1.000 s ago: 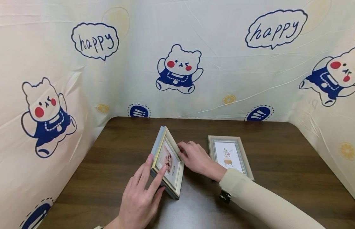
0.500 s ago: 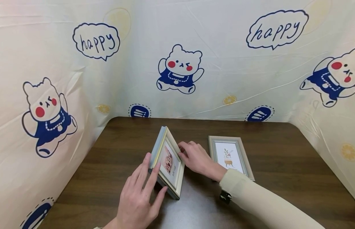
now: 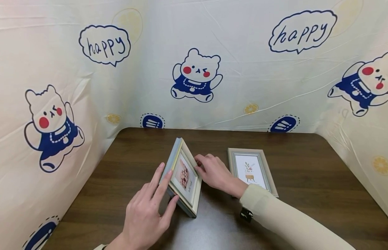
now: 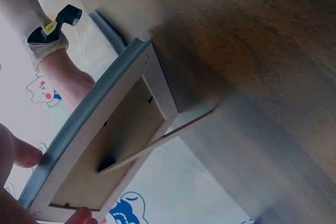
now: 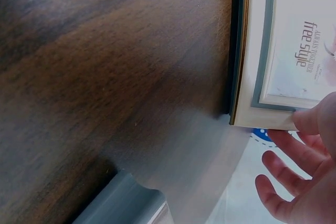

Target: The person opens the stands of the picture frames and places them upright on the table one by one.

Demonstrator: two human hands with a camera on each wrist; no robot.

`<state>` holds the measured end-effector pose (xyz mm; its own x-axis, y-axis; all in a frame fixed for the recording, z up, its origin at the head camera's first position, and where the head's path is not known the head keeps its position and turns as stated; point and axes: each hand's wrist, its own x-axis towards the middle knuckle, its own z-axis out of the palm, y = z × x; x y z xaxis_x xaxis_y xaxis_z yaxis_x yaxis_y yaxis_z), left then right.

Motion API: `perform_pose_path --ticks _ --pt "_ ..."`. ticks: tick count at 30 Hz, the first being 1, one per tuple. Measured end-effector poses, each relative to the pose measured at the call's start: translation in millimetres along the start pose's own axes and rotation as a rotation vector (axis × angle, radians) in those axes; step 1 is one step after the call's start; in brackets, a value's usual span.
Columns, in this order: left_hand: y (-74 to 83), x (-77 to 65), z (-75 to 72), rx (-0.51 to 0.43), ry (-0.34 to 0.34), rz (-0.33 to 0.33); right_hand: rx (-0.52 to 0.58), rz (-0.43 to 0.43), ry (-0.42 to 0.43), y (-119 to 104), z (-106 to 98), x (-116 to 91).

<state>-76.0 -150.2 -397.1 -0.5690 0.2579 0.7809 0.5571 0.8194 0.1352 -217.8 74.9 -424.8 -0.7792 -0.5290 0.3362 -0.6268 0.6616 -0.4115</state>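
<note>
A picture frame (image 3: 196, 198) with a pink flower print stands tilted on the table, light blue along its side. Its brown back panel (image 4: 128, 129) shows in the left wrist view, with a thin stand leg (image 4: 157, 144) swung out to the table. My left hand (image 3: 145, 211) touches the frame's near side edge, fingers mostly straight. At the far side, my right hand (image 3: 216, 173) pinches the frame's edge, with the thumb (image 5: 310, 121) on the front and a finger behind. To the right, a second picture frame (image 3: 249, 170) with a plant print lies flat, partly covered by my right forearm.
The dark wooden table (image 3: 306, 180) reaches back to a pale printed cloth (image 3: 250, 80), which hangs behind it and along both sides. A dark band with a small device (image 3: 246, 214) sits on my right wrist.
My left hand has shifted left and toward me; its fingers have come off the frame's front onto the side edge. My right hand and both frames have hardly moved.
</note>
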Motion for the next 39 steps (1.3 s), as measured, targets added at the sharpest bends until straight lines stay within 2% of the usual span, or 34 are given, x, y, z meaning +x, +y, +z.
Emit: perform_pose_path --ticks 15,23,30,39 --pt "0.3 3.1 0.6 -0.003 0.035 0.036 -0.007 -0.015 0.015 1.1 1.0 0.5" --pt "-0.7 3.8 -0.6 0.013 0.021 0.033 -0.001 -0.009 0.014 1.2 0.3 0.8" --pt "-1.8 3.2 -3.3 0.024 -0.034 0.009 0.017 0.017 -0.007 0.1 -0.4 0.3" --pt "-4.3 7.3 -4.7 0.027 -0.019 0.02 0.008 0.023 0.006 1.0 -0.4 -0.1"
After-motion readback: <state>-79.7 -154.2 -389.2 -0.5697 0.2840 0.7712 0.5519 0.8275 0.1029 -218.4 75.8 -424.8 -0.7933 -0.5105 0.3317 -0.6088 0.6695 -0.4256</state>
